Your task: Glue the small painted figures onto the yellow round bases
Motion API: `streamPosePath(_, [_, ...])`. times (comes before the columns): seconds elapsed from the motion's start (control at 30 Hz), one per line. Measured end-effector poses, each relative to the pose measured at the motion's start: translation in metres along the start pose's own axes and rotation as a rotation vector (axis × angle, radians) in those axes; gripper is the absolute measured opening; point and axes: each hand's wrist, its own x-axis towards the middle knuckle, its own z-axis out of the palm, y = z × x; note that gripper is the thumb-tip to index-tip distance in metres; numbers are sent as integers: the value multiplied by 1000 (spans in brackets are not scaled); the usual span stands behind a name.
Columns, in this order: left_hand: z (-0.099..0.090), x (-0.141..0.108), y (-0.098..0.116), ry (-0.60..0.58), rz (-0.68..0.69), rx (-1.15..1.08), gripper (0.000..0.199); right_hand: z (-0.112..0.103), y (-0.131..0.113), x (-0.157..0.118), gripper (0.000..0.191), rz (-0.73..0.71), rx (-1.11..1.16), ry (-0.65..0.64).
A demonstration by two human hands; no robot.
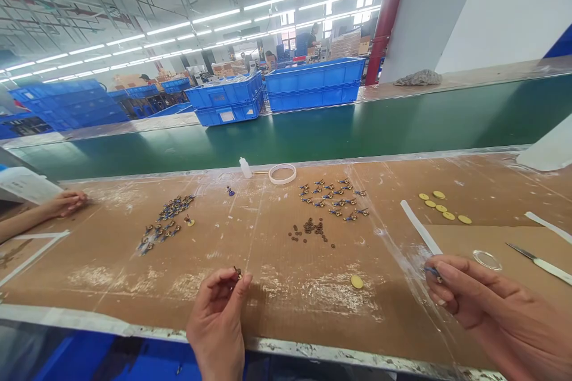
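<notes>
My left hand is above the front of the cardboard-covered table, thumb and fingers pinching a tiny dark figurine part, mostly hidden by the fingertips. Further right, my right hand grips a small blue figurine part between thumb and fingers. A yellow disc lies flat between the two hands. Beyond it is a loose heap of small brown round pieces. Behind that heap, several blue-and-tan figurine parts are spread in rough rows.
More figurine parts cluster at left, near a small figure on a yellow disc. Another person's hand rests at far left. A white bottle, tape ring, yellow discs, a knife and a green conveyor surround the work.
</notes>
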Motion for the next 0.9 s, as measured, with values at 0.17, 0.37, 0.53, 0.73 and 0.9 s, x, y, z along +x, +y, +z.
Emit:
streamPosePath(0.17, [1,0,4,-66,-94,-40,37,-1,1,3,36,65,9,30])
streamPosePath(0.37, [5,1,12,-87,-224,-101,38,-2,4,3,37,12,-1,4])
streamPosePath(0.53, [5,2,14,-84,-324,-164,43,1,0,2,37,55,-3,40])
streamPosePath(0.73, [3,4,20,-47,-413,-221,51,6,-3,-2,36,43,-18,9])
streamPosePath(0.9, [4,3,16,-61,-375,-207,48,3,0,0,37,16,-25,7])
